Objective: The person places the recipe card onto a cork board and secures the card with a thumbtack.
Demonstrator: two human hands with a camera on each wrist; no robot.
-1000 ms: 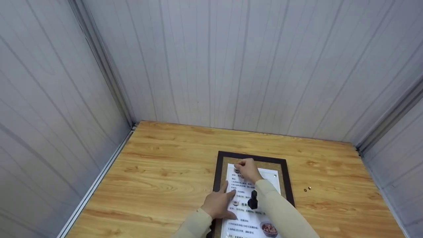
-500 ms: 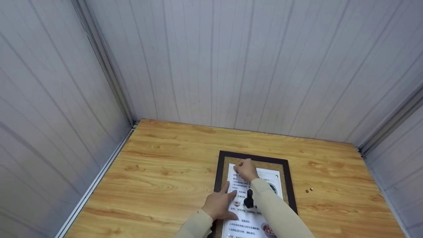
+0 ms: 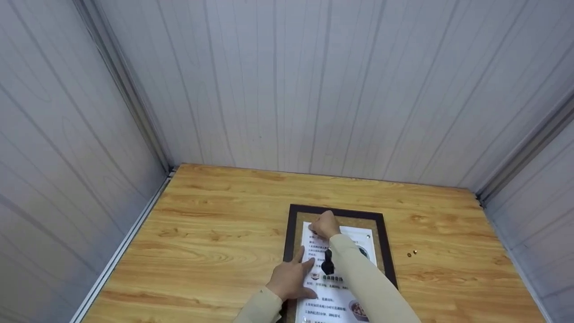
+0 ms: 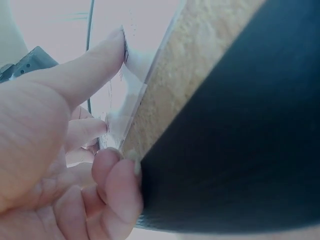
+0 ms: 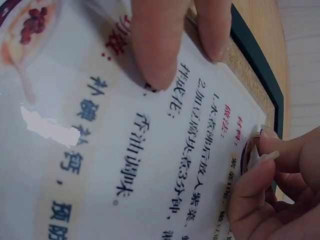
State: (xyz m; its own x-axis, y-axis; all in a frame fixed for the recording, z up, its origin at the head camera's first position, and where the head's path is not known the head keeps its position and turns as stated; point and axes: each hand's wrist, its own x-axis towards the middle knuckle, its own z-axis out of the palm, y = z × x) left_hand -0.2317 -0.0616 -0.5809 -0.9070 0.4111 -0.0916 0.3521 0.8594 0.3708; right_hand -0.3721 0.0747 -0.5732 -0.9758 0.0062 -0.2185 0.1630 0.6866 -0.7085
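Note:
A white printed sheet [image 3: 329, 297], glossy like laminate, lies on a cork board [image 3: 381, 244] with a dark frame [image 3: 389, 260]. My left hand [image 3: 287, 279] rests on the sheet's left side with spread fingers, some of them curled at the board's edge in the left wrist view. At the sheet's upper left corner, my right hand [image 3: 325, 225] pinches a small brass-coloured thumbtack [image 5: 257, 135] between thumb and finger, mostly hidden by the fingertips. Another thumbtack [image 3: 368, 236] sits in the upper right corner of the sheet.
Two small brass-coloured pieces, apparently thumbtacks [image 3: 415, 252], lie on the wood-grain table [image 3: 215, 224] right of the board. Pale panel walls [image 3: 287, 89] stand behind and at both sides. The board's lower part runs out of the head view.
The head view has shifted slightly. My right hand has turned a little at the sheet's upper left corner, its fingers now less visible. My left hand keeps its place on the sheet.

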